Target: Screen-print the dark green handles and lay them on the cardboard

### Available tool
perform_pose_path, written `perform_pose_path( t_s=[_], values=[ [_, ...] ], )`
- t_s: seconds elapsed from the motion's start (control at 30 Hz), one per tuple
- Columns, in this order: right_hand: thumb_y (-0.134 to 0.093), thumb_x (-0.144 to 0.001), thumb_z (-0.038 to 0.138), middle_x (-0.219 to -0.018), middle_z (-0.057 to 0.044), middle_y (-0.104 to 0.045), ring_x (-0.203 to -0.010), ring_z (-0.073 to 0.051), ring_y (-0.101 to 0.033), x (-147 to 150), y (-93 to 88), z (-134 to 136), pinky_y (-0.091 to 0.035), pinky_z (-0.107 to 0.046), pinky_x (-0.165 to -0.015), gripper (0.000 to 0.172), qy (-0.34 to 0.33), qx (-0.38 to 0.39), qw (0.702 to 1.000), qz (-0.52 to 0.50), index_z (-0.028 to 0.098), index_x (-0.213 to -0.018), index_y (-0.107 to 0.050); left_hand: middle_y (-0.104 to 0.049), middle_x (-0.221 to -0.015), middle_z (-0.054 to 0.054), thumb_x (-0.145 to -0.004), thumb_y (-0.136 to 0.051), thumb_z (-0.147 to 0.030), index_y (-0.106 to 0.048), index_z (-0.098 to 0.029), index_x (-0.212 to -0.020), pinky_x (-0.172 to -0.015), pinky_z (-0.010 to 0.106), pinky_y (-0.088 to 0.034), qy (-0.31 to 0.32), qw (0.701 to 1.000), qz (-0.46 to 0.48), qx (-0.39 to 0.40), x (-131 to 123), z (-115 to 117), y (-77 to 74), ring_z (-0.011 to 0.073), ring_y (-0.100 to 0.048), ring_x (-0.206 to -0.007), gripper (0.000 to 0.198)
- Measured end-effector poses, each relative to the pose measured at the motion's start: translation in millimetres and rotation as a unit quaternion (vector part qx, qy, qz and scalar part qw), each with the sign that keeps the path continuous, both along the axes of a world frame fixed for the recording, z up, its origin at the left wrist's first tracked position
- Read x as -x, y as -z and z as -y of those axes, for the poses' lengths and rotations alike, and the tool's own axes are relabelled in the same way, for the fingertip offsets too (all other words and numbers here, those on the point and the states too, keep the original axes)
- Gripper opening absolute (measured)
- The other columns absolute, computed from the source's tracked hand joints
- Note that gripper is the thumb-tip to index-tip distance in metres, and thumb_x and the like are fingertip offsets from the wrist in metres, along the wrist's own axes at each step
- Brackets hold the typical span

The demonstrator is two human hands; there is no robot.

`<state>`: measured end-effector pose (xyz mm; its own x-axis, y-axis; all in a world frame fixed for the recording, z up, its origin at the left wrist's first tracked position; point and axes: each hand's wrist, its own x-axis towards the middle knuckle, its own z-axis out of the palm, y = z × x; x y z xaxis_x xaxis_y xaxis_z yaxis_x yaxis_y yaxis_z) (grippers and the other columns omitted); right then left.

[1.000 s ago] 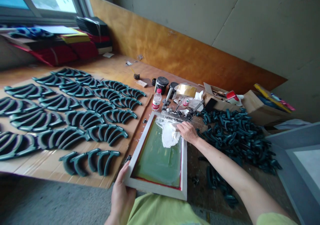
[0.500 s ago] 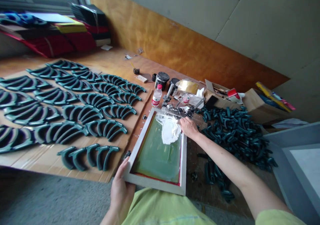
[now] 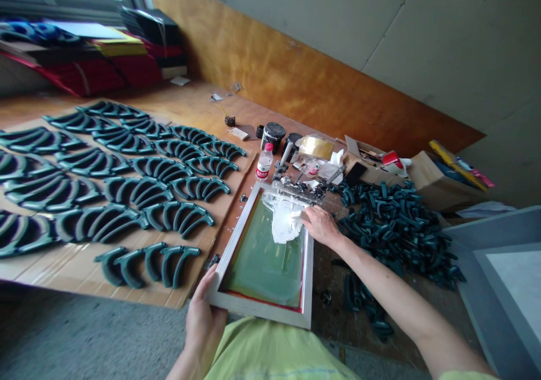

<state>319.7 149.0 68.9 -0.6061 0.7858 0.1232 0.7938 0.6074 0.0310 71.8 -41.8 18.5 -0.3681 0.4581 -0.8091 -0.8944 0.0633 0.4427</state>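
Note:
A screen-printing frame (image 3: 307,267) with a pale metal border and green mesh is tilted in front of me. Wrapped round its near left corner is my left hand (image 3: 205,306). White ink (image 3: 283,230) lies in a thick patch on the far part of the mesh. Over the frame's right side, my right hand (image 3: 322,225) is closed on a small pale scraper (image 3: 299,215), its end at the ink; the fingers partly hide it. Beyond the frame's far end is a metal clamp (image 3: 291,185).
Dark green curved handles (image 3: 163,264) lie in rows on cardboard (image 3: 169,296) to the left. More are heaped in a pile (image 3: 397,228) at right. A red-capped bottle (image 3: 264,163), a black tub (image 3: 274,135) and cardboard boxes (image 3: 422,171) stand behind the frame.
My right hand has moved slightly nearer, from the frame's right border to the ink patch, and the pale scraper now shows. My left hand keeps its hold on the corner.

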Motion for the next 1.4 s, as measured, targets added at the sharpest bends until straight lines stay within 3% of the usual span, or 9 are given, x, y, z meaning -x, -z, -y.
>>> perform_pose_path(
  t_s=[0.17, 0.4, 0.53, 0.67, 0.8, 0.9, 1.1, 1.2, 1.4],
  values=[
    [-0.060, -0.085, 0.017, -0.083, -0.006, -0.061, -0.085, -0.022, -0.053, -1, 8.3, 13, -0.041, -0.031, -0.073, 0.009, -0.036, -0.018, 0.999, 0.011, 0.020, -0.081, -0.053, -0.072, -0.084, 0.001, -0.082, -0.058, -0.015, -0.071, -0.021, -0.106, -0.055, 0.020, -0.051, -0.004, 1.000, 0.002, 0.002, 1, -1, 2.0, 0.0121, -0.064, -0.065, 0.029],
    [-0.057, -0.083, 0.010, -0.084, -0.007, -0.062, -0.087, -0.023, -0.051, 3, 12.1, -4, -0.039, -0.032, -0.075, 0.010, 0.002, -0.040, 0.999, 0.005, 0.020, -0.080, -0.055, -0.072, -0.085, 0.000, -0.082, -0.058, -0.016, -0.071, -0.021, -0.106, -0.060, 0.020, -0.053, -0.001, 1.000, -0.008, 0.011, 2, 1, 5.6, 0.0114, -0.064, -0.066, 0.028],
    [-0.054, -0.084, 0.010, -0.082, -0.006, -0.062, -0.087, -0.022, -0.050, -7, 4.5, 14, -0.037, -0.032, -0.076, 0.010, -0.016, -0.027, 0.999, -0.010, 0.019, -0.083, -0.058, -0.072, -0.087, 0.000, -0.081, -0.059, -0.016, -0.071, -0.020, -0.104, -0.068, 0.022, -0.056, -0.004, 1.000, -0.003, 0.018, 2, 1, 2.1, 0.0116, -0.065, -0.067, 0.026],
    [-0.050, -0.085, 0.009, -0.084, -0.006, -0.063, -0.087, -0.021, -0.050, -16, 8.9, 29, -0.034, -0.032, -0.076, 0.015, -0.048, -0.008, 0.999, -0.009, 0.019, -0.087, -0.062, -0.073, -0.088, 0.000, -0.081, -0.059, -0.015, -0.071, -0.020, -0.103, -0.073, 0.025, -0.057, -0.005, 1.000, -0.004, 0.018, 2, 0, 4.0, 0.0126, -0.066, -0.069, 0.026],
    [-0.048, -0.085, 0.007, -0.086, -0.008, -0.064, -0.089, -0.022, -0.049, -11, 15.2, 13, -0.032, -0.033, -0.076, 0.018, -0.032, -0.017, 0.999, -0.001, 0.018, -0.085, -0.062, -0.073, -0.087, 0.000, -0.081, -0.058, -0.015, -0.071, -0.021, -0.105, -0.074, 0.025, -0.057, -0.006, 1.000, -0.003, 0.025, 3, 0, 6.3, 0.0126, -0.066, -0.068, 0.027],
    [-0.048, -0.085, 0.007, -0.087, -0.008, -0.065, -0.090, -0.022, -0.050, -7, 8.1, 0, -0.031, -0.033, -0.077, 0.018, -0.015, -0.012, 1.000, -0.006, 0.018, -0.085, -0.062, -0.073, -0.087, 0.000, -0.082, -0.058, -0.015, -0.071, -0.022, -0.105, -0.070, 0.023, -0.057, -0.005, 1.000, -0.007, 0.028, 3, 0, 5.4, 0.0122, -0.066, -0.068, 0.027],
    [-0.049, -0.088, 0.009, -0.088, -0.005, -0.065, -0.090, -0.020, -0.050, -19, -9.1, 18, -0.031, -0.031, -0.078, 0.017, -0.055, 0.034, 0.998, -0.021, 0.019, -0.089, -0.063, -0.073, -0.086, 0.000, -0.081, -0.060, -0.015, -0.071, -0.021, -0.103, -0.076, 0.028, -0.058, 0.000, 0.999, -0.005, 0.034, 4, 0, 2.6, 0.0129, -0.066, -0.066, 0.026],
    [-0.048, -0.089, 0.009, -0.086, -0.005, -0.065, -0.089, -0.020, -0.050, -21, -2.3, 18, -0.031, -0.031, -0.077, 0.017, -0.063, 0.038, 0.997, -0.011, 0.019, -0.088, -0.062, -0.073, -0.086, 0.000, -0.081, -0.060, -0.015, -0.071, -0.020, -0.103, -0.078, 0.029, -0.058, -0.003, 0.999, -0.007, 0.042, 4, -1, 1.8, 0.0131, -0.066, -0.067, 0.025],
    [-0.050, -0.085, 0.007, -0.090, -0.006, -0.065, -0.091, -0.020, -0.050, -9, 9.7, -13, -0.030, -0.031, -0.077, 0.016, -0.025, 0.001, 0.999, -0.024, 0.019, -0.086, -0.061, -0.073, -0.089, 0.001, -0.081, -0.059, -0.014, -0.071, -0.021, -0.103, -0.079, 0.030, -0.058, 0.004, 1.000, -0.012, 0.022, 5, 1, 4.0, 0.0140, -0.067, -0.069, 0.026]
  ],
)
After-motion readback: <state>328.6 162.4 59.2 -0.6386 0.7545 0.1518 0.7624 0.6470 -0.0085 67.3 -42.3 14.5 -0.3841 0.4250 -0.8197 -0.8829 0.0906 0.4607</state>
